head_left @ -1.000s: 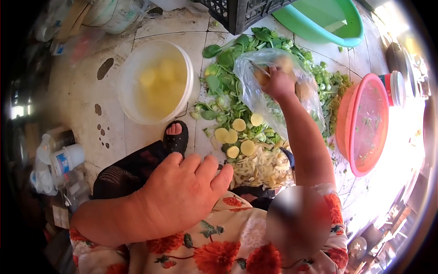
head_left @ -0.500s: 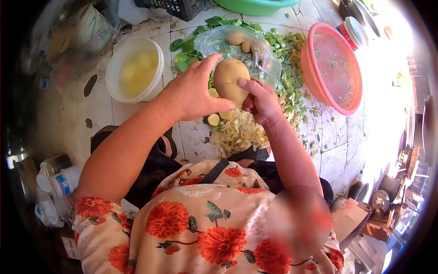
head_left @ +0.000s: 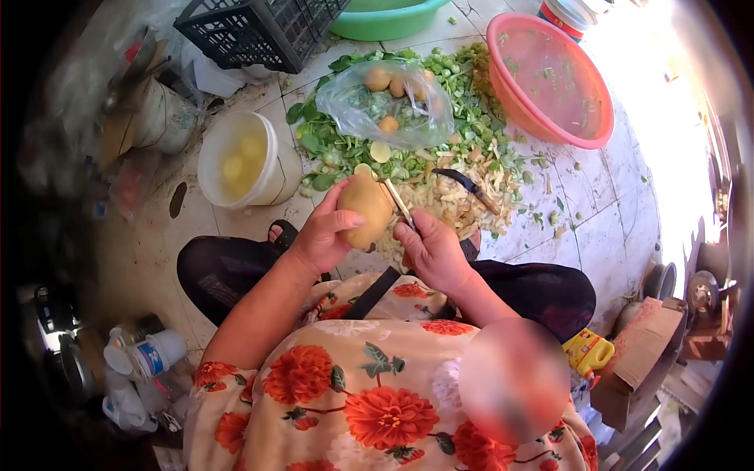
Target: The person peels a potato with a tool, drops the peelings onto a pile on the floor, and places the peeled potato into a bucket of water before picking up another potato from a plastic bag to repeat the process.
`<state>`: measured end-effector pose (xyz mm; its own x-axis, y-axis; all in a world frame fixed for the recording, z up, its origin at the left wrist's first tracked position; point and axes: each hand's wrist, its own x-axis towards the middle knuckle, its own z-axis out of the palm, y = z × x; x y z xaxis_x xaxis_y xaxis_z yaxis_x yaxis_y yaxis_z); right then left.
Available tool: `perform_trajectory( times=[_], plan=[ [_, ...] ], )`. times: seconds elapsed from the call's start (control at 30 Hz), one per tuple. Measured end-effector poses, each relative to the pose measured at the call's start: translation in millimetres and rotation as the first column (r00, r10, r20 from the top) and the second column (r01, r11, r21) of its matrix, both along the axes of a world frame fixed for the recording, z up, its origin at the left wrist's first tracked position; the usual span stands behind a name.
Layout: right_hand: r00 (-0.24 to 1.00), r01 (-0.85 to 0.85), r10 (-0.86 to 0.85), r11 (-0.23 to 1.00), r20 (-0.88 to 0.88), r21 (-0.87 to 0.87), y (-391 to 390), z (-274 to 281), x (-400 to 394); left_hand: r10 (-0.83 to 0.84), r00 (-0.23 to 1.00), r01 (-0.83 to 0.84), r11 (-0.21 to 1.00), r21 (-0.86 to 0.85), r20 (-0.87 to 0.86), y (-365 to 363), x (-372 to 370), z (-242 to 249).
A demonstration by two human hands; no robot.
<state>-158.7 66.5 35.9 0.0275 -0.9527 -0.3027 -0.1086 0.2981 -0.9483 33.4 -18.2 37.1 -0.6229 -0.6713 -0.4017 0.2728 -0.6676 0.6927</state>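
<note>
Potato, large, oval, tan-skinned; raised on the near side of the crumpled clear plastic bag. Held in bare left hand: forearm angled forward and inward, thumb laid across near face, fingers curled round left side, clamped on the potato. To near right of the bag: bare right hand, forearm angled inward, fingers together, clamped on grip of narrow, pale metallic blade; slanted toward the potato's right side, contact uncertain. Long axis roughly fore-and-aft, far end toward the bag. Skin largely smooth, yellowish brown, unpeeled across visible near face.
</note>
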Motion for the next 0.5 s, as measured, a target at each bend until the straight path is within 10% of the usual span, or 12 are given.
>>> perform_trajectory(
  times=[0.07, 0.5],
  plan=[
    [0.983, -0.163, 0.144, 0.970, -0.115, -0.180, -5, -11, 2, 0.017, 0.995, -0.005, 0.992, 0.128, -0.094, 3, 7, -17],
    [0.801, -0.302, 0.294, 0.951, -0.522, 0.072, -3, -21, 9, 0.072, 0.988, -0.068, 0.997, -0.031, 0.139, 20, 13, -40]
  ],
)
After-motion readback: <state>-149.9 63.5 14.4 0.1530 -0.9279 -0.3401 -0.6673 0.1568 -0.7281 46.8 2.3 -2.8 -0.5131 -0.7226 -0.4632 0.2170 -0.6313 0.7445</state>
